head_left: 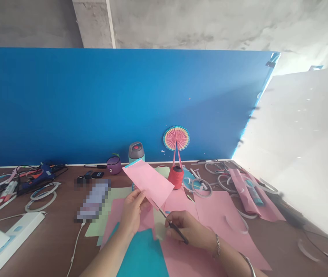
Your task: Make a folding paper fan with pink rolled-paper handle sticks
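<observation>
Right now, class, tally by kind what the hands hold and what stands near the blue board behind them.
Pink paper, left hand: 1
Cutting tool, right hand: 1
Purple pot: 1
Lidded bottle: 1
Red thread spool: 1
Paper fan: 1
Total: 6

The folded sheet (149, 181) is matt pink paper. The scissors (178, 231) have thin dull metal blades and dark plastic handles. At their seven o'clock lies smooth teal paper (142, 254). The tabletop (54, 238) looks like smooth brown wood. At twelve o'clock, the blue board (94, 107) is matt and the wall (210, 23) rough grey concrete.
</observation>
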The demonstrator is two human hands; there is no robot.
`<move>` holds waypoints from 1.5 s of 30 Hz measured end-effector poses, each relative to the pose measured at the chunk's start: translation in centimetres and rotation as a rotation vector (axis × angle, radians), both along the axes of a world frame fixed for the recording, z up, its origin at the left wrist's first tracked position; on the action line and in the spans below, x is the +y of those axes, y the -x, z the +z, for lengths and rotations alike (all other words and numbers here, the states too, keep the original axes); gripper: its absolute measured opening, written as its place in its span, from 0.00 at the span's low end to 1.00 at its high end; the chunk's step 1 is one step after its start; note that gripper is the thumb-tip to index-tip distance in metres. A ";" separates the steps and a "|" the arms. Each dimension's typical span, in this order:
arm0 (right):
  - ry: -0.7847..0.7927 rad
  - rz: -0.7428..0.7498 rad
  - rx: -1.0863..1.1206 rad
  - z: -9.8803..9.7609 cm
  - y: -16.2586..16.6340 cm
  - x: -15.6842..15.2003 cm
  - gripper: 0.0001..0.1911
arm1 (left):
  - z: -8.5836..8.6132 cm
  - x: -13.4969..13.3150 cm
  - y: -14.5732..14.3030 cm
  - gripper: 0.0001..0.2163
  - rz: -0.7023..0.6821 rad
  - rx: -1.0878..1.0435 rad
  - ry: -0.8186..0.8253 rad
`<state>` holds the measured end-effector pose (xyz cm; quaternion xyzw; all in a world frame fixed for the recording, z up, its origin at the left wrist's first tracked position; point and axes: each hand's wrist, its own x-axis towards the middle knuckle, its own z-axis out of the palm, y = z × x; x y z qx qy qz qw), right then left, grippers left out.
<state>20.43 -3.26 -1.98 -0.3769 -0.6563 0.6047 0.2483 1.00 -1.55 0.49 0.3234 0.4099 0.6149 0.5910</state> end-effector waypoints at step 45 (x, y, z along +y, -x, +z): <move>-0.051 -0.070 -0.086 -0.4 0.0 0.2 0.08 | -0.5 0.6 0.5 0.15 0.092 0.107 -0.035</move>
